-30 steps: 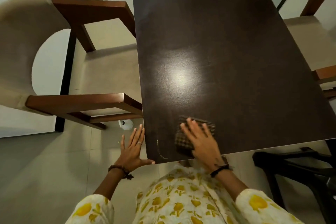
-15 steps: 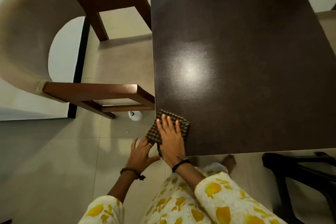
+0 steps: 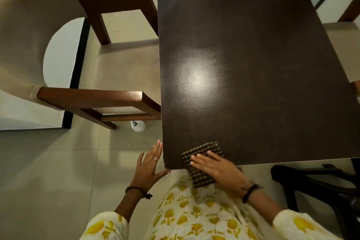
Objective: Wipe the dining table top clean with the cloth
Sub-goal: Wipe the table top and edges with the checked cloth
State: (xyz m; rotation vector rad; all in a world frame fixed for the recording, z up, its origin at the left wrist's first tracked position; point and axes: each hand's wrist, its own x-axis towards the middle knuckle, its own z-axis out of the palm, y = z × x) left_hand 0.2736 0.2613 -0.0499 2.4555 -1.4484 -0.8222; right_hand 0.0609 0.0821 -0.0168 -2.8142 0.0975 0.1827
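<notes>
The dark brown dining table top (image 3: 253, 54) fills the upper right of the head view. A folded dark checked cloth (image 3: 201, 151) lies at its near edge, half hanging over it toward my body. My right hand (image 3: 220, 171) presses flat on the cloth with straight fingers. My left hand (image 3: 150, 165) is spread open at the table's near left corner, fingers along the left edge and thumb touching the front edge.
A wooden armchair (image 3: 109, 101) with a beige seat stands tight against the table's left side. Another chair (image 3: 342, 31) is at the right. A dark chair frame (image 3: 311, 179) sits at lower right. A small white object (image 3: 138, 125) lies on the tiled floor.
My right hand has slid the cloth from the near left corner to the right along the front edge. My left hand rose to the corner and spread its fingers.
</notes>
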